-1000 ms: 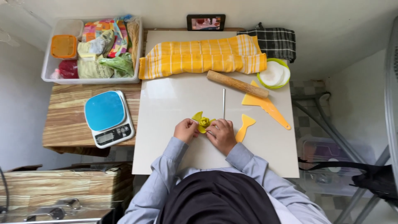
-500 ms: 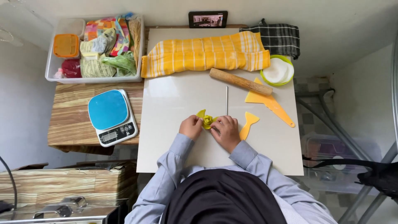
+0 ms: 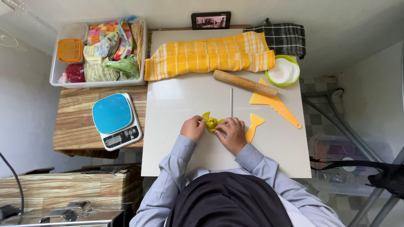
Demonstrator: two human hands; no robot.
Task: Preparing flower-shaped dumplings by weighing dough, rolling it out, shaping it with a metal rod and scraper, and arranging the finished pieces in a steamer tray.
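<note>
White table top (image 3: 185, 105) seen from above, pale walls round it, w/ a wooden side table (image 3: 75, 122) on the left. Both hands meet near the front middle of the top on a small yellow-green dough piece (image 3: 211, 122), folded into petal-like curls. Left hand (image 3: 193, 128) is curled, fingers pinching the piece's left edge; right hand (image 3: 231, 133) is half-closed, fingertips pressing on its right side. The piece lies on the top btwn the two hands, touching both. Just beside the right hand lies a small yellow scraper (image 3: 253, 125); a thin metal rod (image 3: 231, 102) lies straight behind the dough. Further back: wooden rolling pin (image 3: 245, 83), a larger yellow scraper (image 3: 275, 105), a green bowl (image 3: 283, 72) w/ white discs in it, and a yellow striped towel (image 3: 208, 54). On the side table sits a blue kitchen scale (image 3: 115, 120), and behind it a clear bin (image 3: 99, 50) of packets.
</note>
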